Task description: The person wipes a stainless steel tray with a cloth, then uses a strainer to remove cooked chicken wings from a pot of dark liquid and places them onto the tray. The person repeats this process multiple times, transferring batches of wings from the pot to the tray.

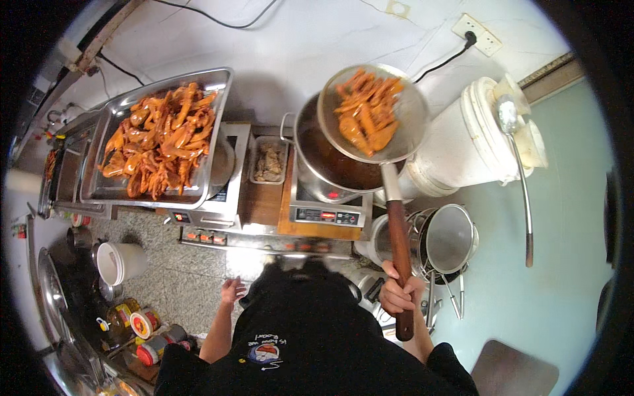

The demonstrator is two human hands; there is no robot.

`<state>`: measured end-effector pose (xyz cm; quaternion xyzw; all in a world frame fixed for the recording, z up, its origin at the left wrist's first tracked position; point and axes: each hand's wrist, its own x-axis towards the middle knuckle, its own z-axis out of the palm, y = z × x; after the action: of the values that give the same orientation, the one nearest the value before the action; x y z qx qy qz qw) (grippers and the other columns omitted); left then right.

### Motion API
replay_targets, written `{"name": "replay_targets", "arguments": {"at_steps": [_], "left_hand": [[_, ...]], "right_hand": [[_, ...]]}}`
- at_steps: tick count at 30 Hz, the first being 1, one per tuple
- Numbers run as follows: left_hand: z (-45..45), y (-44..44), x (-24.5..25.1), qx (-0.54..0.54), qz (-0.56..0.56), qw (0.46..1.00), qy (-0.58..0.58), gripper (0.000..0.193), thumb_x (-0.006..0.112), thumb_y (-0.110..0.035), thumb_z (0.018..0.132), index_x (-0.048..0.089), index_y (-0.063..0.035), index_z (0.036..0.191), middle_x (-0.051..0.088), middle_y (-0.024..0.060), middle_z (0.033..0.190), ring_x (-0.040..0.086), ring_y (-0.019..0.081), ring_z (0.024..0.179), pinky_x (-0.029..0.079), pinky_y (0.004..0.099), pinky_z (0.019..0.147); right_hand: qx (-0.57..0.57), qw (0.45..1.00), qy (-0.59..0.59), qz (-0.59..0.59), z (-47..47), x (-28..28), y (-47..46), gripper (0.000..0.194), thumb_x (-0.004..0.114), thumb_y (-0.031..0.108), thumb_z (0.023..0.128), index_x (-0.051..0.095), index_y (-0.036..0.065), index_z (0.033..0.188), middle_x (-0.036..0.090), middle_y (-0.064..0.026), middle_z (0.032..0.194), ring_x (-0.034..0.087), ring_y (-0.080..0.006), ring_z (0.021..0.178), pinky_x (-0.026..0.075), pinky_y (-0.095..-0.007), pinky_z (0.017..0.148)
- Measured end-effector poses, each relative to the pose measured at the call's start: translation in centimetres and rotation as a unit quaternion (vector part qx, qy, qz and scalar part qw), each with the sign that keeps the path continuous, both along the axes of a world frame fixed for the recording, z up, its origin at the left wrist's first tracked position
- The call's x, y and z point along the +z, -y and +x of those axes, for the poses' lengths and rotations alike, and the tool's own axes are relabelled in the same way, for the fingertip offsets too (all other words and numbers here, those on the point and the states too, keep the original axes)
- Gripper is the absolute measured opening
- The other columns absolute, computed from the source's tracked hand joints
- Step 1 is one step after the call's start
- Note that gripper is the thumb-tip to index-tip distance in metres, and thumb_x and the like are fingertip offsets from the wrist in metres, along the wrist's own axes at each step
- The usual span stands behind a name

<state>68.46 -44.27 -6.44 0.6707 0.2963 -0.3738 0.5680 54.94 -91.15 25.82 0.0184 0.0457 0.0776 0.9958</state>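
Observation:
My right hand [400, 291] grips the dark wooden handle of a large round strainer ladle [415, 116]. In its mesh bowl lie several glossy orange-brown braised poultry pieces [367, 116]. The bowl is over the right side of a steel stockpot [346, 183] that holds dark brown liquid [324, 143]; part of the pot's mouth is hidden beneath it. By my left side, my left hand [233, 289] hangs with fingers apart, holding nothing. At the left, a deep steel tray [200, 190] carries a heap of similar glossy pieces [158, 141].
Beneath the stockpot is an induction cooker [327, 216] with a lit display. A plastic container of brownish pieces [269, 161] stands between the cookers. White buckets [460, 138], a long-handled ladle [517, 163] and strainers [449, 240] are at the right. A white bucket [121, 262] stands at lower left.

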Motion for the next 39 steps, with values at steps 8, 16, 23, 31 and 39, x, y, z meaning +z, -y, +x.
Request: {"name": "replay_targets", "arguments": {"at_steps": [8, 16, 23, 31, 39], "left_hand": [[4.7, 6.9, 6.1, -0.119, -0.051, 0.987, 0.093, 0.028, 0.066, -0.033, 0.091, 0.058, -0.0074, 0.097, 0.067, 0.0067, 0.088, 0.065, 0.0167, 0.078, 0.051, 0.0296, 0.064], [6.9, 30.4, 23.4, -0.441, -0.411, 0.767, 0.221, 0.042, 0.061, -0.038, 0.094, 0.06, -0.0054, 0.119, 0.062, 0.0089, 0.11, 0.062, 0.0182, 0.1, 0.053, 0.0327, 0.086], [1.1, 39.4, 30.1, -0.309, -0.533, 0.755, -0.225, 0.054, 0.056, -0.048, 0.094, 0.052, -0.0039, 0.126, 0.061, 0.0131, 0.122, 0.061, 0.0229, 0.105, 0.053, 0.0359, 0.085], [-1.4, 40.1, 29.7, -0.16, -0.477, 0.804, -0.317, 0.033, 0.066, -0.037, 0.091, 0.049, -0.012, 0.079, 0.049, -0.0013, 0.072, 0.051, 0.016, 0.071, 0.048, 0.0343, 0.073], [-1.5, 40.5, 28.8, -0.223, -0.481, 0.802, -0.273, 0.041, 0.066, -0.051, 0.088, 0.049, -0.0164, 0.073, 0.048, -0.0035, 0.068, 0.05, 0.0132, 0.066, 0.045, 0.0291, 0.063]], "right_hand": [[-0.005, 0.998, -0.004, 0.058, -0.7, 0.1, -1.2, 0.031, 0.049, 0.002, 0.073, 0.035, 0.005, 0.101, 0.047, -0.0033, 0.055, 0.053, -0.013, 0.037, 0.04, -0.0292, 0.04], [0.012, 0.993, 0.111, -0.031, -0.3, 3.5, -1.1, 0.033, 0.049, 0.004, 0.075, 0.039, 0.005, 0.106, 0.047, -0.0024, 0.057, 0.052, -0.0128, 0.038, 0.04, -0.029, 0.04], [-0.018, 0.998, 0.032, -0.044, -0.3, 2.5, -1.9, 0.029, 0.048, 0.005, 0.077, 0.036, 0.005, 0.103, 0.048, -0.0009, 0.055, 0.053, -0.0105, 0.037, 0.04, -0.025, 0.036], [-0.013, 0.999, -0.004, 0.046, -1.0, -1.0, -2.4, 0.027, 0.044, 0.008, 0.078, 0.049, 0.003, 0.105, 0.046, 0.0024, 0.055, 0.05, -0.0073, 0.036, 0.041, -0.0244, 0.043], [0.016, 1.0, 0.023, 0.0, -1.1, -2.3, -1.6, 0.026, 0.049, 0.008, 0.079, 0.049, 0.006, 0.105, 0.044, 0.0032, 0.055, 0.044, -0.0073, 0.034, 0.034, -0.0255, 0.038]]}}
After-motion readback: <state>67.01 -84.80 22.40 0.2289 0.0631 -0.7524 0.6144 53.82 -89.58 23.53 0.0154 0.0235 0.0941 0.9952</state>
